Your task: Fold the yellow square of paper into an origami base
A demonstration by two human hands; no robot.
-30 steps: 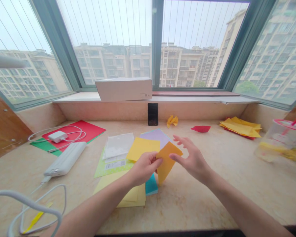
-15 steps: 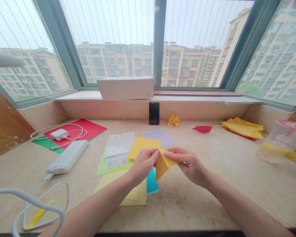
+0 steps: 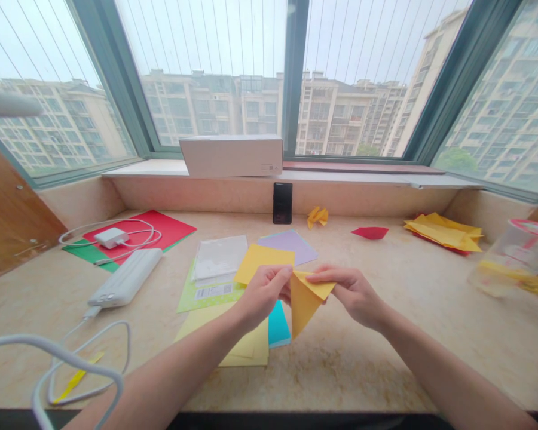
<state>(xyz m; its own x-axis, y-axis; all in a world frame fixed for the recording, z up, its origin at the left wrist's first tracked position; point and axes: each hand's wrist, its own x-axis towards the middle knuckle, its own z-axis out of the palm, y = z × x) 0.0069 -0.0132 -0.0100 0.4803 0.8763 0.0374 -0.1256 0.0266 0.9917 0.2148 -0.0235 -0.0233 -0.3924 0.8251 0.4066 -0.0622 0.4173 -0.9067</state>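
Your left hand point(image 3: 262, 291), right hand point(image 3: 354, 292): fingers pinched on folded orange paper point(image 3: 305, 295); coloured sheets point(image 3: 246, 343) beneath, power bank point(image 3: 126, 284) left.

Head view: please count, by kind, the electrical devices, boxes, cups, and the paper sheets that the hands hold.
Electrical devices: 3 (power bank, charger, black phone)
Boxes: 1 (white box)
Cups: 1 (plastic cup)
Held sheets: 1 (orange sheet, left hand and right hand)
Total: 6

The right hand point(image 3: 356, 292), open and apart a second ago, has closed its fingers onto the orange paper point(image 3: 305, 297) beside the left hand point(image 3: 264, 292). The flat sheet is now folded into a triangle, point hanging below both hands.
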